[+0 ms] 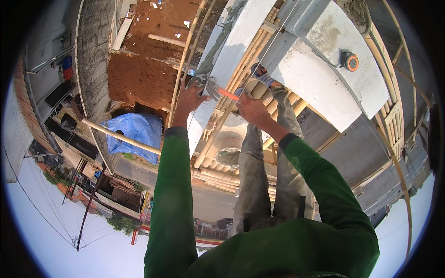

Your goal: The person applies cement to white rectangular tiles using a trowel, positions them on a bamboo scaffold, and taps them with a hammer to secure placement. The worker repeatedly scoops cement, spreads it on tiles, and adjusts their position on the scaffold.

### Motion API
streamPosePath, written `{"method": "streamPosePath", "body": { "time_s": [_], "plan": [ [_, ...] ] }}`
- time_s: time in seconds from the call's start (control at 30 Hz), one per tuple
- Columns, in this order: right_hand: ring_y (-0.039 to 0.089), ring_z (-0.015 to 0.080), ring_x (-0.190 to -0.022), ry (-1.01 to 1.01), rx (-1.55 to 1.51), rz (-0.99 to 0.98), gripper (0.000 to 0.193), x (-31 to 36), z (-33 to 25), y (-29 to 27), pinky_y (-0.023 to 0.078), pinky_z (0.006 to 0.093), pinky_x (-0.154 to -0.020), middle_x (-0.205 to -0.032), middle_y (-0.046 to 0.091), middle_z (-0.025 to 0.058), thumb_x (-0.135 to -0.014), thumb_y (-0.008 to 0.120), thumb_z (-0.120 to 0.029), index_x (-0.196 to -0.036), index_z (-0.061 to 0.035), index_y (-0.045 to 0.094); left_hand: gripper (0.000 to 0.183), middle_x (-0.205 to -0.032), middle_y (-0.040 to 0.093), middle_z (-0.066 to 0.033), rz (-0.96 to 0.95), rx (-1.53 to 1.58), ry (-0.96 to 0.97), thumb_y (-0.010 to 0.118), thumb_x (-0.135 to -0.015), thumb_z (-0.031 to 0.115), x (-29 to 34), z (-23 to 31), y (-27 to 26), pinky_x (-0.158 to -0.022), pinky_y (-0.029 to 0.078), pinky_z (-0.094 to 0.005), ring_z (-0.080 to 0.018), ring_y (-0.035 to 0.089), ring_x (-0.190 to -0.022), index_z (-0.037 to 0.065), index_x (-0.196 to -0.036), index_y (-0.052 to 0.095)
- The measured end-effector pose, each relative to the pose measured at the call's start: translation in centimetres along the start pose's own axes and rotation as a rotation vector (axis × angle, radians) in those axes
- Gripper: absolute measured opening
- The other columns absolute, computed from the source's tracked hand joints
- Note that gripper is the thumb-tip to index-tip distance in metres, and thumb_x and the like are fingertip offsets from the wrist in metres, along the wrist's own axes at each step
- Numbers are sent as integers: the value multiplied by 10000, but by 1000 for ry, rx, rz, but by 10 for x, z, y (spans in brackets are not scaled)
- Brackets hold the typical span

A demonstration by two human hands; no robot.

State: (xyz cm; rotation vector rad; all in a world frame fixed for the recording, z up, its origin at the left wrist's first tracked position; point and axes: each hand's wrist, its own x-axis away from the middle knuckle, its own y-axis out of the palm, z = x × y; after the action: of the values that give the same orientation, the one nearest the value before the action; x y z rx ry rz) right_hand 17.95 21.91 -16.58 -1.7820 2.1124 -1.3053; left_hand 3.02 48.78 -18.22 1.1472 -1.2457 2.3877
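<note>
My right hand (252, 110) is closed around the orange-red handle of a hand tool (228, 94). The tool's grey head, which looks like a trowel blade, points left over the edge of a pale block wall (234, 51). My left hand (187, 99) is at the wall's left side, thumb stretched toward the tool head and fingers apart beside wet grey mortar (202, 76). More mortar lies along the wall top. A thin string (273, 44) runs taut over the wall, passing close to my right hand.
Bamboo poles (252, 51) form the scaffold under my feet. On a pale slab at the right sits a round orange-and-black thing (351, 62). Red soil (139, 78) and a blue tarp (139, 132) are far below left. A bamboo pole (123, 137) crosses the tarp.
</note>
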Motion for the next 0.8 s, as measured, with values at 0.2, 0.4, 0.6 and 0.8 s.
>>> {"method": "streamPosePath", "body": {
  "time_s": [0.2,0.4,0.6,0.8],
  "plan": [
    [698,397,-697,173,-166,242,279,-15,-10,-50,555,504,-598,-797,673,203,-1046,565,-290,-1094,-19,519,722,-1501,559,-218,4,65,16,704,-839,670,-3,3,-6,-1299,19,-587,-346,501,-1422,158,-1349,712],
    [694,423,-658,372,-195,328,327,-85,15,-110,558,514,-585,-774,685,233,-1092,504,-326,-1063,0,495,694,-1445,592,-243,35,64,11,730,-821,668,-3,4,-8,-1297,41,-583,-417,443,-1446,182,-1316,738],
    [703,436,-699,415,-266,287,332,-86,22,-123,557,518,-605,-802,697,252,-1088,512,-324,-1096,7,507,646,-1495,554,-248,-2,118,0,746,-830,640,-3,8,-11,-1289,65,-609,-458,382,-1479,189,-1292,754],
    [688,421,-755,270,-187,513,331,14,45,-120,554,515,-682,-956,672,199,-1004,639,-302,-1158,-22,551,704,-1515,559,-184,-65,63,-97,756,-848,588,-1,14,-13,-1287,7,-615,-392,394,-1500,152,-1394,669]
  ]
}}
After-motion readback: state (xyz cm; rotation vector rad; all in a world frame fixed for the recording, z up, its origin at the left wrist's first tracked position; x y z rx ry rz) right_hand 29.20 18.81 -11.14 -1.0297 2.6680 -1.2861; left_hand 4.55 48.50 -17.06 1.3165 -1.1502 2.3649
